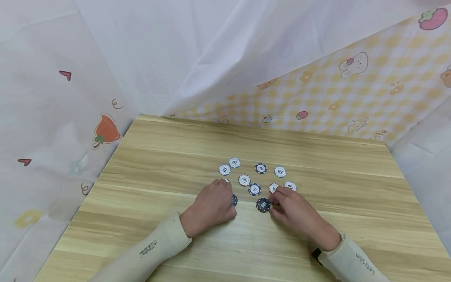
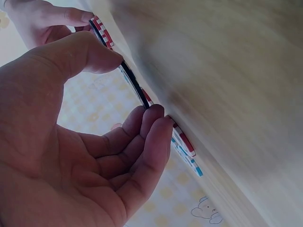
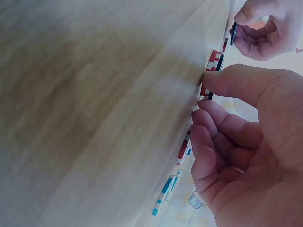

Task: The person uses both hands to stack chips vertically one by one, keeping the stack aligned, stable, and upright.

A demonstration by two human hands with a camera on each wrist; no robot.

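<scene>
My left hand (image 1: 213, 201) pinches a black poker chip (image 2: 135, 85) between thumb and fingertips, raised on edge to the wrist camera; only its right part shows in the head view. My right hand (image 1: 296, 209) has thumb and forefinger at the right edge of a black poker chip marked 100 (image 1: 263, 205). That chip lies on top of a red-and-white-edged chip (image 3: 214, 59), and the thumb and forefinger close on this small stack. A red-edged chip (image 1: 274, 188) lies right beyond the right fingers. Another chip (image 1: 226, 181) is mostly hidden behind the left knuckles.
Several chips lie spread beyond the hands: white ones marked 10 (image 1: 234, 163), blue ones (image 1: 260, 168) and a red-edged 100 (image 1: 244, 180). They rest on a wooden table (image 1: 158, 156). White sheeting and a yellow checked cloth (image 1: 317, 98) hang behind the table's far edge.
</scene>
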